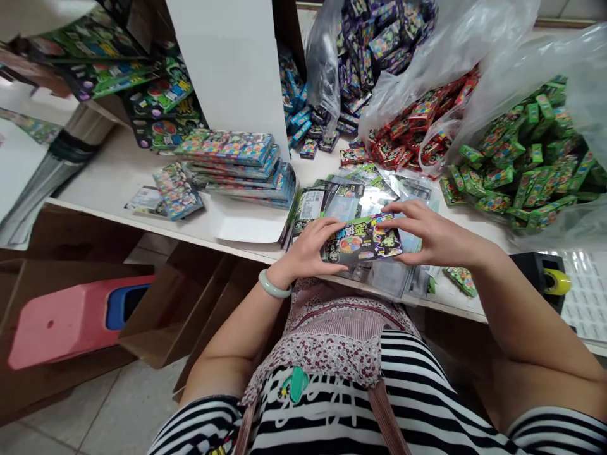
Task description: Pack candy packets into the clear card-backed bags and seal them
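A dark printed package (353,243) with green, purple and colourful pictures is held between my two hands near the table's front edge. My left hand (315,248) grips its left end, thumb below and fingers on top. At its right end, my right hand (424,235) has fingertips on the purple part and the thumb at the lower corner. Beneath the package lies a spread of flat clear plastic and printed card packs (341,199). Left of them, a stack of colourful filled packs (237,148) stands by a white open tray (251,221).
Plastic bags with purple boxes (374,44), red boxes (422,117) and green boxes (531,161) line the back. A tape dispenser (540,278) sits at the right. Below left are cardboard boxes (165,303) and a pink stool (71,322).
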`<action>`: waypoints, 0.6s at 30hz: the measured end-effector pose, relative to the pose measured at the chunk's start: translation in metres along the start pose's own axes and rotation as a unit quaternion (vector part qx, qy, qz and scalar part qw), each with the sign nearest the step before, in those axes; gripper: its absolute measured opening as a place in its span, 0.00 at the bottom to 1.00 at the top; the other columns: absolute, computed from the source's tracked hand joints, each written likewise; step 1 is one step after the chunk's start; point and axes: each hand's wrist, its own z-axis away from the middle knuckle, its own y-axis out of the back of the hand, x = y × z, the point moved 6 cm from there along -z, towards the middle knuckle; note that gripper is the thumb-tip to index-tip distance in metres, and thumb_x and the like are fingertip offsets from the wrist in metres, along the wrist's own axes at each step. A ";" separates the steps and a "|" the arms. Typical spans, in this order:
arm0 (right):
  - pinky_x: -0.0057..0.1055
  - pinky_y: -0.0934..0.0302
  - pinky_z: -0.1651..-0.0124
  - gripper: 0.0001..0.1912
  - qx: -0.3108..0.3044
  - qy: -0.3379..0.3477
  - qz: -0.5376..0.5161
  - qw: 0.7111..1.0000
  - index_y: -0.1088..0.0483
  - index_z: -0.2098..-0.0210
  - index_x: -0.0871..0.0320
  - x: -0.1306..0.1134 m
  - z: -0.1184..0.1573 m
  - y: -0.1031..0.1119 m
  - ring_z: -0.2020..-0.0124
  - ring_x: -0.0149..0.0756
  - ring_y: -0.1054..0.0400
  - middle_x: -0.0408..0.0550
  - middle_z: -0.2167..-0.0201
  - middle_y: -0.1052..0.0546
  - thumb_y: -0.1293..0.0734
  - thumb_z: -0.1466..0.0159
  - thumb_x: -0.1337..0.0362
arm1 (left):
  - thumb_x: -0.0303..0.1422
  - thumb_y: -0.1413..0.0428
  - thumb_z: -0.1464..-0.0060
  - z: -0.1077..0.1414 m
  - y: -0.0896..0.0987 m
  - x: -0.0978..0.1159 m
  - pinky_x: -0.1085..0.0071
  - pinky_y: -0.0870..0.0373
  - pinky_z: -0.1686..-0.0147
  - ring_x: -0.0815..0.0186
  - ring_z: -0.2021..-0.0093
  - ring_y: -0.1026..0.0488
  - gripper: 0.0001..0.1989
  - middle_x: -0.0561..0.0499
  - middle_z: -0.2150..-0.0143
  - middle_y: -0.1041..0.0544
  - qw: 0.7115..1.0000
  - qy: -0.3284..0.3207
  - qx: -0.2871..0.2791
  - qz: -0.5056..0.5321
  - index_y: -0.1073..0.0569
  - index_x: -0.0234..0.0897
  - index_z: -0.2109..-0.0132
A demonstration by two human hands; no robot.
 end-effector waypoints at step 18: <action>0.64 0.56 0.32 0.27 0.117 -0.070 -0.031 0.990 0.43 0.33 0.49 -0.013 0.000 -0.036 0.31 0.53 0.45 0.54 0.39 0.28 0.41 0.29 0.52 | 0.51 0.35 0.52 0.002 -0.004 -0.002 0.47 0.34 0.40 0.48 0.40 0.33 0.45 0.36 0.41 0.33 0.997 0.013 0.077 -0.025 0.39 0.36 0.34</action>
